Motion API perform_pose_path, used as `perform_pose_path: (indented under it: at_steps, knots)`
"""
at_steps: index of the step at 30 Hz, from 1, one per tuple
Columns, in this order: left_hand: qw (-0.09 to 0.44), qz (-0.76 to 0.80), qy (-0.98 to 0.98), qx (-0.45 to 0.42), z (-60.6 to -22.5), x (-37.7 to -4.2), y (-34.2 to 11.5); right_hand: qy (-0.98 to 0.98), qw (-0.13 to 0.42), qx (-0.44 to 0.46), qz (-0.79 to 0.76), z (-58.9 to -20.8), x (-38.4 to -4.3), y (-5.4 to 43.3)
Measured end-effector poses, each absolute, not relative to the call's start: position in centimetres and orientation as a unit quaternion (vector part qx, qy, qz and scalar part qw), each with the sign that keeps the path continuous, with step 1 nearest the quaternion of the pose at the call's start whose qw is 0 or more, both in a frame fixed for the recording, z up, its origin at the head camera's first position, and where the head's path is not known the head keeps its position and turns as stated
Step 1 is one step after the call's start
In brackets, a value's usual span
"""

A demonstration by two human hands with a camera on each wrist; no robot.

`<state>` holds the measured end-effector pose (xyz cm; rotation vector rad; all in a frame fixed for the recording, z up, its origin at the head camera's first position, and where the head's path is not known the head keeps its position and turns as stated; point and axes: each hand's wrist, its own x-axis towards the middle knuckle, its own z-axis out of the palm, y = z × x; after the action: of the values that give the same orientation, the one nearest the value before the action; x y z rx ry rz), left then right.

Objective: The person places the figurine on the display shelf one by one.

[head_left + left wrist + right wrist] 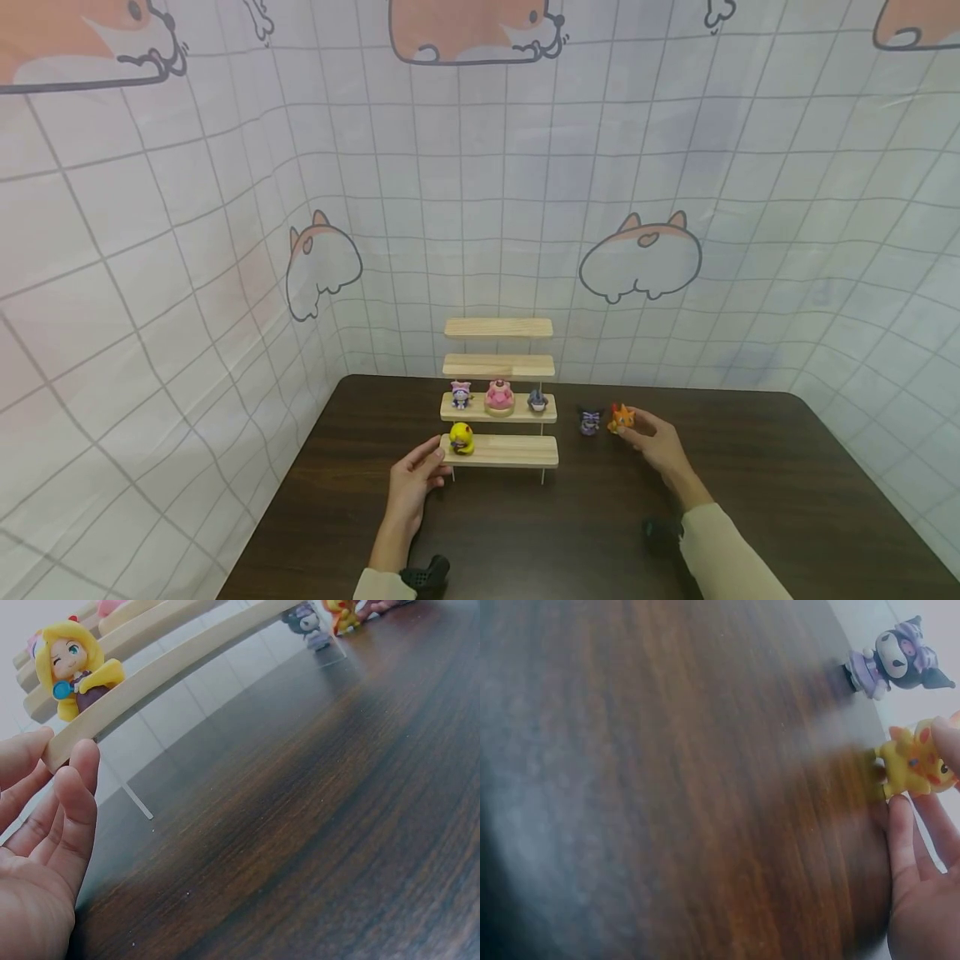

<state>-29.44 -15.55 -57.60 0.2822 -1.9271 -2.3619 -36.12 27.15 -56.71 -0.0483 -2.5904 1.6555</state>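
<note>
My left hand (408, 487) pinches the left end of the lowest step of a tiered wooden display stand (517, 451), thumb above and fingers beneath. Right beside it on that step is a yellow-haired doll figurine (71, 667) with a blue round piece at its front. On the table to the right of the stand, my right hand (660, 446) holds a yellow-orange figurine (909, 761) with pointed ears between thumb and fingers. Close to its left stands a black-and-purple figurine (900, 660) with a bow, its feet on the table.
The stand's second step carries a pink-and-white figurine (461, 396), a pink bear-like figurine (499, 398) and a grey-blue figurine (537, 402). Two bare steps rise behind. A grid-patterned cloth (510, 208) hangs around the dark wooden table (555, 533).
</note>
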Motion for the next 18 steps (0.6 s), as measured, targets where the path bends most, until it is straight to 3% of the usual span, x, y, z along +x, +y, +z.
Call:
perform_pose_path:
  at_steps: [18]
  knots:
    - [0.040, -0.771, -0.629, 0.093, -57.73, -29.58, -15.53, -0.838, 0.044, -0.044, 0.543, -56.54, -35.70, 27.01]
